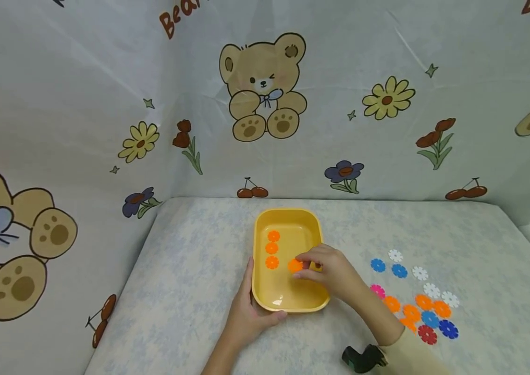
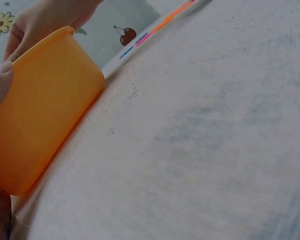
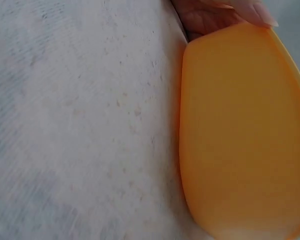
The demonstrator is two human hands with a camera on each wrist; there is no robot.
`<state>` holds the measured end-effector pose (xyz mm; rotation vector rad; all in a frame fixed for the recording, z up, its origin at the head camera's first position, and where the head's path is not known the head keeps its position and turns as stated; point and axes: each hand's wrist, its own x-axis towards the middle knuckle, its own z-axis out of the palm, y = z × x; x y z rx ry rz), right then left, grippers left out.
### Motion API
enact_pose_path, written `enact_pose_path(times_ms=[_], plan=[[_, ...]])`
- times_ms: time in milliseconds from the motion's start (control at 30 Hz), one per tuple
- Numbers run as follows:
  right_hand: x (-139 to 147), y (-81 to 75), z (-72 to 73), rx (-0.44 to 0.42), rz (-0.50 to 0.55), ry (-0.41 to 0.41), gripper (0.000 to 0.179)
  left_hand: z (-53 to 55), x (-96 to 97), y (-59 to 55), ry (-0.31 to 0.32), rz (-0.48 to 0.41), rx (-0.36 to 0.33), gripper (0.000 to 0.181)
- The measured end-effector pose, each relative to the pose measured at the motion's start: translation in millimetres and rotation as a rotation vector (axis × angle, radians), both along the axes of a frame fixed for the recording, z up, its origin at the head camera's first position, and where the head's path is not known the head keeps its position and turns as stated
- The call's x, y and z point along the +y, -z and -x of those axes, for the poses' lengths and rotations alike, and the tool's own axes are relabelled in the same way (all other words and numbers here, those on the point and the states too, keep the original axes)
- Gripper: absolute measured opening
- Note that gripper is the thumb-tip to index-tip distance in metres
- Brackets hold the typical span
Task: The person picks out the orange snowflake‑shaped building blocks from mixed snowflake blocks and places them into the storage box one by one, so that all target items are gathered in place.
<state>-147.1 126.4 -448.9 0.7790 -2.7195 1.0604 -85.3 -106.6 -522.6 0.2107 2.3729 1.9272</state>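
A yellow plastic tray [image 1: 288, 298] stands on the table. My left hand [image 1: 246, 315] grips its near left corner, fingers along the side and thumb at the front rim. Over the tray's right half my right hand [image 1: 335, 273] pinches an orange flower-shaped disc [image 1: 295, 266] between thumb and fingers. Three more orange discs [image 1: 271, 248] lie in a column on the left of the tray floor. Only the outer wall of the tray [image 2: 50, 110] appears in the left wrist view. In the right wrist view the left thumb [image 3: 257, 11] touches the tray's rim.
Right of the tray lie several loose flower discs: white [image 1: 419, 273], light blue [image 1: 399, 271], pink [image 1: 377, 290], orange [image 1: 411, 313], red [image 1: 427, 335] and dark blue [image 1: 448, 329]. A black device [image 1: 362, 359] is at the right sleeve. A bear-printed cloth [image 1: 265, 156] hangs behind the table.
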Motion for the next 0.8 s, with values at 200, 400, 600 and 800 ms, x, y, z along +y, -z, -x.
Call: enact_pose_path(times_ms=[200,400,600,800], plan=[[-24.7,2.3,6.7,-0.006,-0.079,-0.060,0.030,-0.9,-0.2,-0.1,-0.013,0.008,-0.004,0.126],[-43.8,5.8,12.1,-0.035,-0.196,-0.090,0.032,-1.3,-0.9,0.3,-0.005,0.014,0.002,0.127],[-56.7,13.9,17.6,-0.094,-0.256,-0.077,0.026,-1.2,-0.9,0.4,-0.009,0.034,-0.011,0.127],[-61.3,18.5,20.9,-0.156,-0.298,-0.080,0.031,-1.5,-1.0,0.5,-0.019,0.039,-0.013,0.128]])
